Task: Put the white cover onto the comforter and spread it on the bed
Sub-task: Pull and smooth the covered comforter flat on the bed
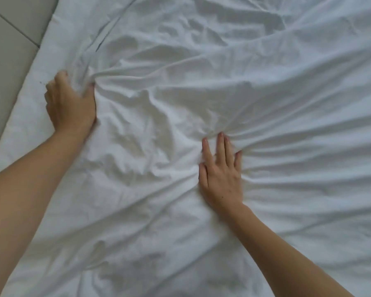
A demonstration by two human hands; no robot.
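I have both hands down on the white cover (201, 86), which fills nearly the whole view and lies rumpled across the bed, its left edge running beside the tiled floor (7, 39). My left hand (70, 103) sits near that edge with its fingers curled into a bunch of the fabric, and folds run out from the grip towards the middle; I judge I am holding there to pull the cloth towards the side. My right hand (221, 170) lies flat, fingers straight and slightly spread, pressing the cover down so creases fan out from the fingertips; that looks like an anchor while the other hand tugs. I cannot tell from here whether the comforter is already inside, since only white cloth shows. The spreading seems well along, though wrinkles remain everywhere
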